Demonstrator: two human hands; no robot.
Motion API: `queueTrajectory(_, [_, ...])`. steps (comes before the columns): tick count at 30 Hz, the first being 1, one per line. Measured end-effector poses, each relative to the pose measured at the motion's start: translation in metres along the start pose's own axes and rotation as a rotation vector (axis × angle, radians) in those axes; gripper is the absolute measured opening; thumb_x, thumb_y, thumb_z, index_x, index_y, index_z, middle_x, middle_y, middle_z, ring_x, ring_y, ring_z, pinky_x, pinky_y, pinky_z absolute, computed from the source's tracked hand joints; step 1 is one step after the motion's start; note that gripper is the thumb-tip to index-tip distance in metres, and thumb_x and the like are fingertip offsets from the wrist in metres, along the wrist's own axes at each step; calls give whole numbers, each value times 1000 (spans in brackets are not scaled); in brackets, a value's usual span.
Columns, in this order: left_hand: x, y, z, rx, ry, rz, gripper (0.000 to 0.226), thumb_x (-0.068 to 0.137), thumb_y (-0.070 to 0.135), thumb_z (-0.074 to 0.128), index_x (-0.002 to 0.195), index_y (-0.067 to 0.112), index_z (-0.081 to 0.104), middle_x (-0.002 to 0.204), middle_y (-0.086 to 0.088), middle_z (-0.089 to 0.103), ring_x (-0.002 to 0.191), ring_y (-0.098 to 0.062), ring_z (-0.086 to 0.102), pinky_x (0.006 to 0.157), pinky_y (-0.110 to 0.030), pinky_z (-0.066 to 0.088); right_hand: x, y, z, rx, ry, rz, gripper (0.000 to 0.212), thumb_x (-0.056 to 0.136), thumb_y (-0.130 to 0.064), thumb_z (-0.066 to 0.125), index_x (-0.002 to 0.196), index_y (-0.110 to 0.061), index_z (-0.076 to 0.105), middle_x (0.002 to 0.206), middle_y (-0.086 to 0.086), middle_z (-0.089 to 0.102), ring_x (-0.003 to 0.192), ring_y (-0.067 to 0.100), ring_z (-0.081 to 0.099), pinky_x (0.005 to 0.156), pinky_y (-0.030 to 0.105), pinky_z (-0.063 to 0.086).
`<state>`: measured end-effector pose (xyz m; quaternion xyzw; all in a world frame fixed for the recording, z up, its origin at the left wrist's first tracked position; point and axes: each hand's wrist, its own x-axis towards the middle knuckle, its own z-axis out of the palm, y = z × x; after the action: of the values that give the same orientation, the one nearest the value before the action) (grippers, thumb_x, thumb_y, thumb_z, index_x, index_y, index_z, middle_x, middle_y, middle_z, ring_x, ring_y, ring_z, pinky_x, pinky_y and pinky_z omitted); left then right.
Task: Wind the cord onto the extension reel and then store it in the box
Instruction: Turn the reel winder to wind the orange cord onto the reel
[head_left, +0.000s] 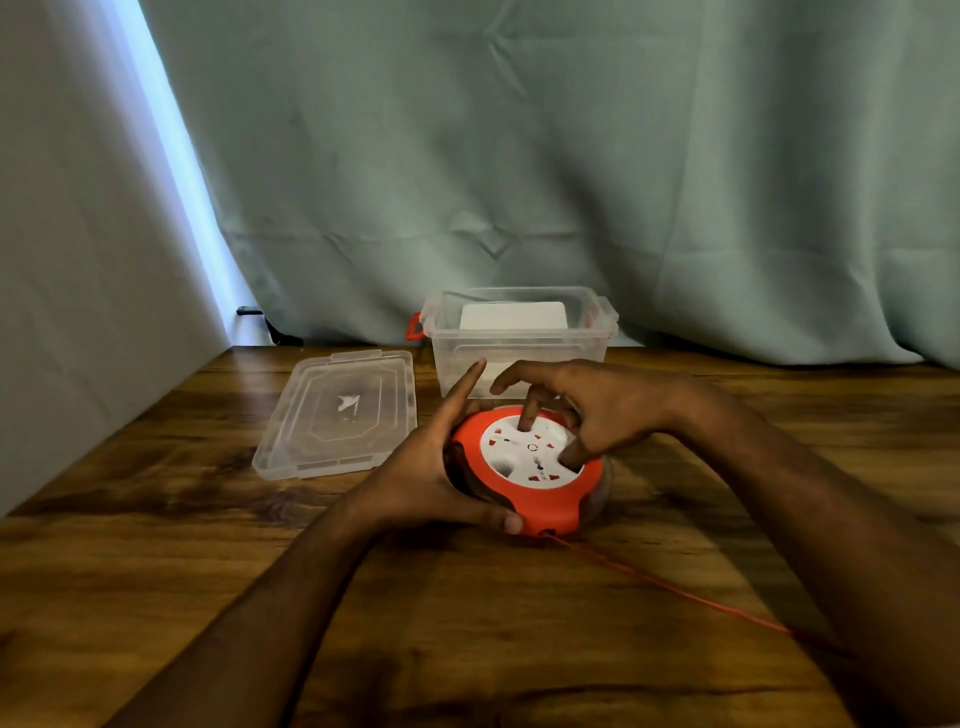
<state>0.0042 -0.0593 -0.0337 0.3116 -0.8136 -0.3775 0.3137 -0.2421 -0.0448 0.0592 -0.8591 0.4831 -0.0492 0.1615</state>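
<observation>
An orange extension reel (540, 493) with a white socket face lies flat on the wooden table (156, 545). My left hand (436, 467) grips its left rim, thumb under the front edge and index finger pointing up. My right hand (587, 410) sits on top, with a finger and the thumb pressed into hollows of the white face. A thin orange cord (675, 592) runs from the reel's front toward the lower right and passes under my right forearm. Behind the reel stands the clear plastic box (519, 353), open, with orange latches.
The box's clear lid (337, 415) lies flat to the left of the box. A grey-green curtain (571, 156) hangs behind the table, and a pale wall closes the left side. Something white shows inside or behind the box.
</observation>
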Motion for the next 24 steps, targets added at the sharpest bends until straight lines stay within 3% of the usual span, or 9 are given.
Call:
queueTrajectory(2, [0,0,0,1,-2,2,149,49,42,104,154,65,1,140,39,50,128,10,55,96,-13,52,-1,0,0,-15,2,0,85,74,-28,90,142,-38,39,121,-10,67,109,10,63,82,31,62])
queueTrajectory(7, [2,2,0,-3,-5,12,149,48,44,104,154,65,0,147,26,49,129,8,55,96,-14,52,0,-9,6,-71,31,11,43,77,-55,85,100,-26,63,90,-16,63,82,4,63,58,18,49])
queueTrajectory(11, [1,2,0,-16,-15,19,149,50,41,104,155,64,0,152,20,46,130,6,55,98,-16,53,1,-14,10,-120,62,32,41,79,-60,79,76,-23,62,76,-12,65,78,7,67,56,21,46])
queueTrajectory(15, [1,0,0,-6,-17,31,150,51,34,105,157,60,2,144,31,52,129,4,58,99,-17,53,3,-17,16,-155,91,-11,54,87,-61,72,64,-13,62,64,4,70,65,19,70,62,38,57])
queueTrajectory(18, [1,-1,0,0,-14,33,149,51,33,105,156,61,2,141,34,52,129,3,58,98,-17,53,2,-17,13,-124,107,-19,45,88,-55,74,64,-19,64,65,0,70,71,11,72,68,39,59])
queueTrajectory(21, [1,0,0,-10,-4,32,149,50,33,105,155,63,3,146,26,53,130,-1,59,101,-25,55,-1,-15,3,-66,147,-47,18,85,-38,84,82,-28,70,76,-11,71,70,-1,64,62,18,49])
queueTrajectory(23, [1,0,0,-10,-1,31,150,50,34,106,155,63,4,147,25,52,130,1,59,102,-24,54,-4,-13,-3,14,90,-67,25,83,-20,86,102,-27,72,94,-10,74,80,0,67,64,15,51])
queueTrajectory(24, [1,0,0,-9,-2,29,150,50,34,106,155,63,4,147,25,52,130,1,58,102,-23,54,-5,-11,-4,51,55,-70,36,81,-12,85,111,-26,71,103,-9,74,85,6,69,67,22,57])
